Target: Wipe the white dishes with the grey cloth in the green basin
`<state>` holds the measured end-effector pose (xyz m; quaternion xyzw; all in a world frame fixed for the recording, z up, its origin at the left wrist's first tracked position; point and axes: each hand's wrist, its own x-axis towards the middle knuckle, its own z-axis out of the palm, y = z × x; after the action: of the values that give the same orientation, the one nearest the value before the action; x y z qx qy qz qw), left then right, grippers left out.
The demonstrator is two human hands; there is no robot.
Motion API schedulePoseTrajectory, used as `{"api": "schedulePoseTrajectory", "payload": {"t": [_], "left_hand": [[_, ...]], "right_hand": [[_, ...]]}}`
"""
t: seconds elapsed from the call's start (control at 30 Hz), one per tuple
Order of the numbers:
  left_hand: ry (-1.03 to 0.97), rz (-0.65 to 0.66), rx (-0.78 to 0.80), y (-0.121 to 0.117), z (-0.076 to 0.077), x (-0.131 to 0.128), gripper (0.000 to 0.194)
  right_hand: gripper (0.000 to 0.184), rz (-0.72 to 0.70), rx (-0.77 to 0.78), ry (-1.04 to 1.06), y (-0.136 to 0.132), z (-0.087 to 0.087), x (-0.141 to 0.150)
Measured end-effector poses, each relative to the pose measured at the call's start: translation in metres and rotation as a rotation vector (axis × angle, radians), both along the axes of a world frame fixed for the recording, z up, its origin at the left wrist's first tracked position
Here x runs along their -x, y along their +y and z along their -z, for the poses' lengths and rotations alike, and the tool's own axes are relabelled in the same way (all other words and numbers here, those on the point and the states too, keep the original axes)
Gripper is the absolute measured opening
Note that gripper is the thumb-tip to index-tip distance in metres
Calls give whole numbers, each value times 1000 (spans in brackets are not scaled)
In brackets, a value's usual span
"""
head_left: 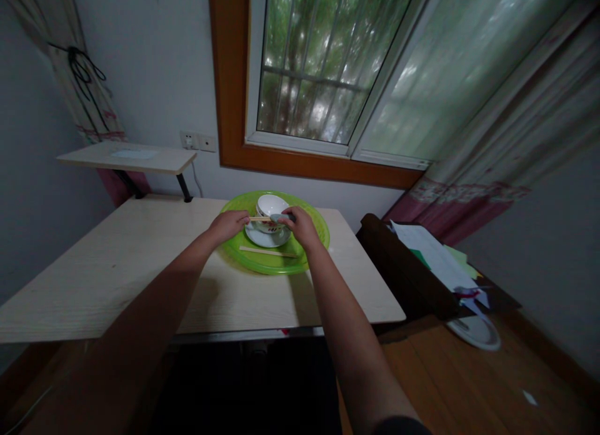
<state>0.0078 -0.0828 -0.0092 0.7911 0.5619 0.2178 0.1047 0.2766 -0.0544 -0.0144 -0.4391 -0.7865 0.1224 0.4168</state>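
Note:
My left hand [229, 225] is closed on the left end of a pale wooden chopstick [260, 219], held level in front of the bowl. My right hand [302, 225] pinches a small grey, rounded piece [280, 217] at the stick's right end; it looks like a spoon, but its full shape is partly hidden by the fingers. Behind and below sits a white bowl [272, 204] with a coloured pattern on its side. It stands on a white plate [257, 237]. Another pale chopstick [268, 252] lies in front of the plate on the round green tray [262, 267].
The tray rests on a pale wooden table [140, 254]. At the back left stands a small raised shelf [135, 159] with a paper on it. Right of the table is a dark brown piece of furniture [407, 266] with papers [431, 250]. A window fills the wall behind.

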Motion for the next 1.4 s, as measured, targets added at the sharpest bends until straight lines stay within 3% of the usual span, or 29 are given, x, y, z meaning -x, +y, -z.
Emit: {"api": "schedulePoseTrajectory", "payload": {"t": [0.43, 0.7, 0.97, 1.1, 1.4], "left_hand": [[8, -16, 0, -1, 1, -1, 32], [-22, -49, -9, 0, 0, 0, 31], [-24, -50, -3, 1, 1, -1, 32], [9, -40, -5, 1, 2, -1, 33], [-54, 78, 40, 2, 4, 2, 35]], "right_hand": [[13, 103, 99, 85, 3, 2, 1], [14, 372, 104, 287, 9, 3, -15], [27, 493, -187, 384, 3, -7, -17], [30, 427, -207, 388, -1, -8, -10], [27, 33, -250, 97, -6, -5, 7]]}}
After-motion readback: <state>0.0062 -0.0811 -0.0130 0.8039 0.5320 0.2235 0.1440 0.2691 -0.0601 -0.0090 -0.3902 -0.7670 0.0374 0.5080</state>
